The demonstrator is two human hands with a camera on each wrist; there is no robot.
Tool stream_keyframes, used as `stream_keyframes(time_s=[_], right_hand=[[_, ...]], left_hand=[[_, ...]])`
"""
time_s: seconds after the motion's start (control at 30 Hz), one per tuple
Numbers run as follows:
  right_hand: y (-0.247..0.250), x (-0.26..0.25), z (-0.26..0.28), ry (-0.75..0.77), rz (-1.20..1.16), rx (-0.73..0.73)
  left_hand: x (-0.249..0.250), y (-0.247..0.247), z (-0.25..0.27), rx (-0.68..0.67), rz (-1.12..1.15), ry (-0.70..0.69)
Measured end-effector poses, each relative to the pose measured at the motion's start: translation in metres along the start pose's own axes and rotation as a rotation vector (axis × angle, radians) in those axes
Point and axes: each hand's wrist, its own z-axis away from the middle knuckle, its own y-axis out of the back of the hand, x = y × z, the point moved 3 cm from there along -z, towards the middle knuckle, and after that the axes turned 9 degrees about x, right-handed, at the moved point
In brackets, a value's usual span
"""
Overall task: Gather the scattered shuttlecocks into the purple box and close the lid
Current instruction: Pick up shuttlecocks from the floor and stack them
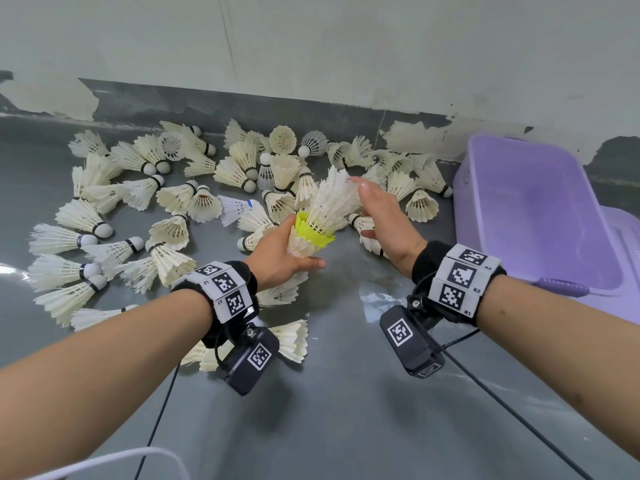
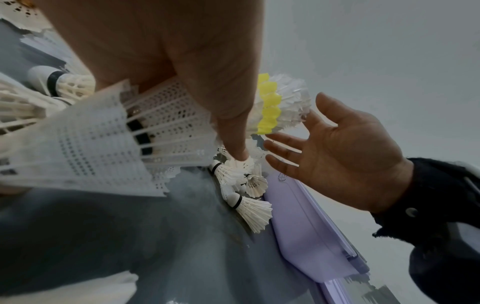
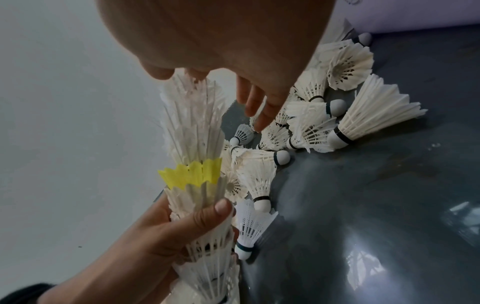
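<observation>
My left hand (image 1: 287,252) grips a nested stack of shuttlecocks (image 1: 323,211), one of them yellow (image 3: 192,174), tilted up to the right. In the right wrist view its thumb and fingers (image 3: 197,218) wrap the stack's lower part. My right hand (image 1: 381,216) hovers beside the stack's feathered top with straight, spread fingers (image 2: 288,142) and holds nothing. Many white shuttlecocks (image 1: 173,199) lie scattered on the grey floor (image 1: 346,410). The purple box (image 1: 540,216) stands open at the right, its inside bare.
The box's lid (image 1: 623,258) lies under or beside it at the right. A peeling grey-white wall (image 1: 311,46) rises right behind the shuttlecocks. More shuttlecocks (image 1: 291,337) lie under my left wrist. Thin cables (image 1: 159,420) run over the floor near me.
</observation>
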Motion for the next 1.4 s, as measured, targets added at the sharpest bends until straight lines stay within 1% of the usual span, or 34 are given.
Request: stream_keyframes(time_s=[0.03,0.1,0.17,0.23,0.27,0.3,0.33,0.37,0.43,0.53,0.67,0.77,0.87,0.93,1.03,1.13,1.23,1.3,1.37,1.4], right_hand=[[0.000,-0.001,0.000,0.034,-0.002,0.000],[0.001,0.000,0.001,0.041,-0.019,0.016],[0.003,0.001,0.002,-0.027,-0.092,0.050],[0.005,0.006,0.003,-0.128,-0.137,0.104],[0.005,0.011,0.004,-0.182,-0.111,0.116],[0.005,0.016,0.005,-0.228,-0.036,0.102],[0.003,0.022,0.007,-0.268,0.078,0.057],[0.000,0.029,0.011,-0.303,0.193,-0.018],[-0.009,0.042,0.021,-0.366,0.310,-0.188],[-0.029,0.055,0.038,-0.467,0.343,-0.390],[-0.062,0.057,0.059,-0.558,0.336,-0.605],[-0.081,0.052,0.071,-0.546,0.390,-0.712],[-0.094,0.054,0.074,-0.500,0.401,-0.719],[-0.094,0.053,0.070,-0.462,0.385,-0.641],[-0.082,0.044,0.055,-0.374,0.335,-0.425],[-0.050,0.034,0.030,-0.282,0.343,-0.147],[-0.003,0.022,0.008,-0.210,0.335,0.213],[0.025,0.009,-0.003,-0.139,0.286,0.413],[0.045,-0.004,-0.013,-0.022,0.228,0.532],[0.052,-0.009,-0.017,0.033,0.212,0.556]], left_hand=[[0.001,0.000,0.000,0.015,0.014,-0.008],[0.004,0.001,0.002,0.059,0.033,-0.020],[0.007,0.003,0.002,0.097,0.057,-0.027],[0.006,0.007,0.002,0.120,0.080,-0.020],[0.005,0.009,0.002,0.137,0.090,-0.011],[0.003,0.011,0.002,0.150,0.101,0.000],[0.002,0.013,0.001,0.166,0.111,0.005],[0.000,0.015,0.000,0.181,0.114,0.014],[-0.001,0.018,0.000,0.200,0.116,0.022],[-0.002,0.020,0.000,0.202,0.112,0.022],[0.001,0.022,0.006,0.202,0.115,0.008],[0.004,0.026,0.013,0.211,0.122,-0.004],[0.003,0.031,0.016,0.210,0.126,-0.012],[0.000,0.033,0.016,0.214,0.119,-0.016],[-0.003,0.034,0.015,0.216,0.124,-0.008],[-0.002,0.031,0.014,0.205,0.138,-0.002],[-0.001,0.026,0.012,0.191,0.137,-0.002],[0.000,0.022,0.011,0.178,0.123,0.000],[0.002,0.014,0.010,0.152,0.102,-0.001],[0.003,0.009,0.010,0.136,0.087,-0.001]])
